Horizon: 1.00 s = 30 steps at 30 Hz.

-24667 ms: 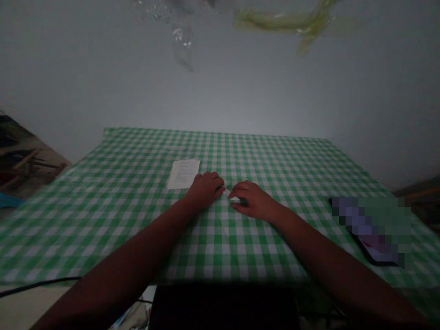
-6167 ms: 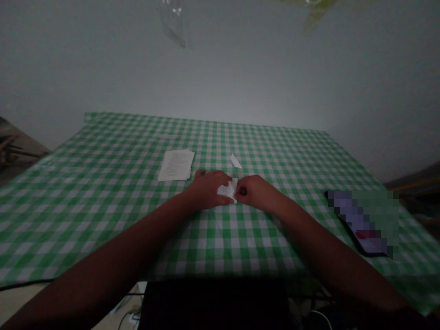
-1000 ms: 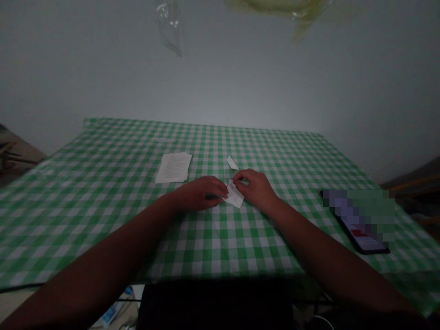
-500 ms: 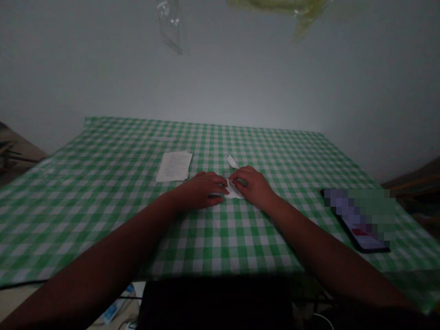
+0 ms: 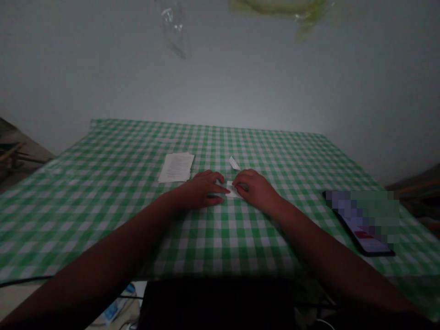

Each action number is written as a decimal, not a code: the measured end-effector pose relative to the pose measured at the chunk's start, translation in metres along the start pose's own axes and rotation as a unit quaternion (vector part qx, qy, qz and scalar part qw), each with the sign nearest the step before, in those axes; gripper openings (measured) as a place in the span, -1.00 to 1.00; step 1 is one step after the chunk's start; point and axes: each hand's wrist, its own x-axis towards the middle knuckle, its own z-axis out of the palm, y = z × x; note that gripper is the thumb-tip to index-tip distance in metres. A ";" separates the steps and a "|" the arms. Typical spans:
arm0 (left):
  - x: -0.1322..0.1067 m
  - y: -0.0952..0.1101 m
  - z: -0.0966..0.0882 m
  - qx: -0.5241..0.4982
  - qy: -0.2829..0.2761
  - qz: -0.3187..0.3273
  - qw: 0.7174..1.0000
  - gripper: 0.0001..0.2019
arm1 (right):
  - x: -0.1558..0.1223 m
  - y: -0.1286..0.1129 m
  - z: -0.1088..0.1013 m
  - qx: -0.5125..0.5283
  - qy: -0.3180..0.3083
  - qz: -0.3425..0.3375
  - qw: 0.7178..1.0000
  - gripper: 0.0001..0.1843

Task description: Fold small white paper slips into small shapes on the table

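A small piece of printed paper (image 5: 232, 189) lies on the checked tablecloth between my hands. My left hand (image 5: 203, 189) rests at its left side with the fingers spread, one fingertip touching the paper's edge. On the right, the bent fingers of my right hand (image 5: 253, 187) are pinched together on the paper, partly covering it. Just beyond them lies a small folded strip of printed paper (image 5: 234, 163), apart from both hands. A stack of printed sheets (image 5: 176, 167) sits beyond my left hand, its edges slightly uneven.
A green and white checked tablecloth (image 5: 220, 238) covers the table. To the right lies a phone (image 5: 374, 245), its screen lit and partly blurred out. A pale wall (image 5: 213, 82) stands behind the table. A dark cable (image 5: 25, 280) runs along the near left edge.
My left fingers have spread and drawn back slightly from the small paper, uncovering more of its left part. My right hand stays pinched on it. The whole view has shifted slightly.
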 end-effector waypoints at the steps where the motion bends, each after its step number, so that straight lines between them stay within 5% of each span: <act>1: 0.000 0.000 0.000 -0.001 0.004 0.002 1.000 -0.66 | 0.000 -0.001 0.000 0.000 -0.006 -0.007 1.000 -0.86; 14: 0.007 -0.007 0.006 -0.076 0.063 0.075 0.992 -0.90 | -0.002 -0.004 -0.005 -0.002 -0.067 -0.055 0.996 -0.84; 22: 0.009 -0.004 0.009 -0.060 0.068 0.023 0.996 -0.72 | -0.002 -0.003 -0.005 0.006 -0.103 -0.074 0.992 -0.84; 30: 0.011 -0.009 0.015 -0.048 0.054 0.043 0.996 -0.78 | -0.003 0.002 -0.005 0.011 -0.115 -0.087 0.989 -0.89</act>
